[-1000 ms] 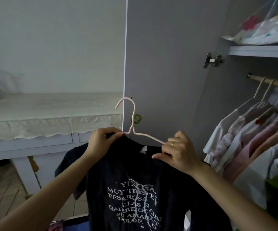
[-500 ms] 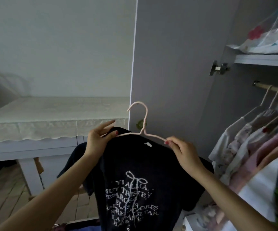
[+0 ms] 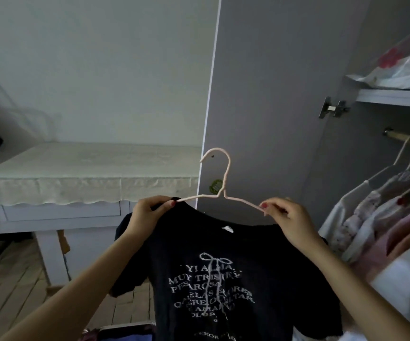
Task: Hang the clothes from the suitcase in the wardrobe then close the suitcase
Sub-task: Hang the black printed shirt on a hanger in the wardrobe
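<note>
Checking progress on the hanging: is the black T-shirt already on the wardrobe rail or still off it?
Off the rail. The black T-shirt sits on a pink hanger held by both hands, left of the rail.

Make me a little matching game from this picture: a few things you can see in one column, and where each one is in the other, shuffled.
Things:
1. pink hanger
2. black T-shirt
3. plastic bag
4. cream cloth

Places:
A. on the wardrobe's top shelf
B. draped over the white table
C. hanging down between the two arms
D. held at each end by the left hand and right hand

Pairs: 1-D, 2-C, 3-A, 4-B
</note>
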